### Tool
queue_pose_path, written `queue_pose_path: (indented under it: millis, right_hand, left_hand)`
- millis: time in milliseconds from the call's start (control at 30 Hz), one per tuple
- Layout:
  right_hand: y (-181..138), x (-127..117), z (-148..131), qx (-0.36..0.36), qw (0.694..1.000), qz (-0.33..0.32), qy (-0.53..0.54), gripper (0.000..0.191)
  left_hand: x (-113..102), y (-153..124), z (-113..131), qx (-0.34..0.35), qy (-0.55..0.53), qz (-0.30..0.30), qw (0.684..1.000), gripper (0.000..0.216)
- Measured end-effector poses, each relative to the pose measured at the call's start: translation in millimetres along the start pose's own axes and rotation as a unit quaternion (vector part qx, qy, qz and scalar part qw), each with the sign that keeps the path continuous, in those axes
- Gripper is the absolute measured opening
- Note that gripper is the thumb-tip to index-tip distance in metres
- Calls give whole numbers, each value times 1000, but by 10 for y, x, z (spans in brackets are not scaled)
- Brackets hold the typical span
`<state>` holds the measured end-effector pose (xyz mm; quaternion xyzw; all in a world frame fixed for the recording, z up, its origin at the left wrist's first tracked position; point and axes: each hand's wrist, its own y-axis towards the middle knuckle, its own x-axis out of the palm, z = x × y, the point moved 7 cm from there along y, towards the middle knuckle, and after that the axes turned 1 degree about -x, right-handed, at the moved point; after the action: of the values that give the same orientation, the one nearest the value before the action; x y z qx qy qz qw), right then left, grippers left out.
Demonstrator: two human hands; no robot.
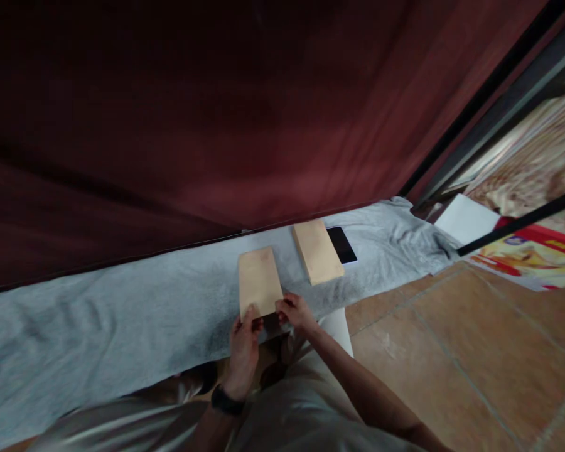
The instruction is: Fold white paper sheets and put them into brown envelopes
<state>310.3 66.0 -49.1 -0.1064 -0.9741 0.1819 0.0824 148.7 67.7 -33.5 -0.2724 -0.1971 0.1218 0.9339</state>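
A flat tan rectangular packet [260,282], which looks like paper or cardboard, is tilted up at the near edge of the cloth-covered surface. My left hand [245,342] grips its near left corner, thumb on top and fingers beneath. At the near right corner, my right hand [294,310] pinches the edge between thumb and curled fingers. A faint mark shows near the packet's far right corner. To the right lies a thicker tan block-like box [317,252], apart from both hands. Beside that box, partly covered by it, rests a dark-screened phone or tablet [343,245].
A grey cloth [160,295] covers the long narrow surface. Behind it hangs a dark red curtain [263,125]. Dark metal poles [489,100] slant along the right. A colourful printed box [532,254] and a white panel [466,220] stand over the tiled floor [452,339].
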Motion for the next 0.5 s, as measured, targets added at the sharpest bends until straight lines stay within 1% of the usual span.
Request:
queue_pose_path:
  millis: [100,167,233,300,400,467,500]
  right_hand:
    - [-13,-124,-37,-14,1000,7,-17,30]
    - [-22,-215,-102,-31,999,19,-37,28]
    - [-28,-299,-197,-61,996,32,-52,29]
    - [-31,-383,-299,-91,994,45,-43,30]
    - [-49,-565,-441,-113,991,73,-21,35]
    - [-111,-749,-589,-148,979,121,-68,39]
    - [-168,-840,-689,-179,965,151,-117,41]
  left_hand:
    - [-65,71,42,-2,53,-23,998,47]
    - [-1,84,80,12,80,-48,996,45]
    - [142,63,138,40,89,-74,992,44]
    - [339,25,188,61,86,-99,990,43]
    - [658,-23,212,62,85,-130,986,45]
    - [837,-41,225,62,88,-141,984,44]
    - [910,-47,243,69,89,-142,984,42]
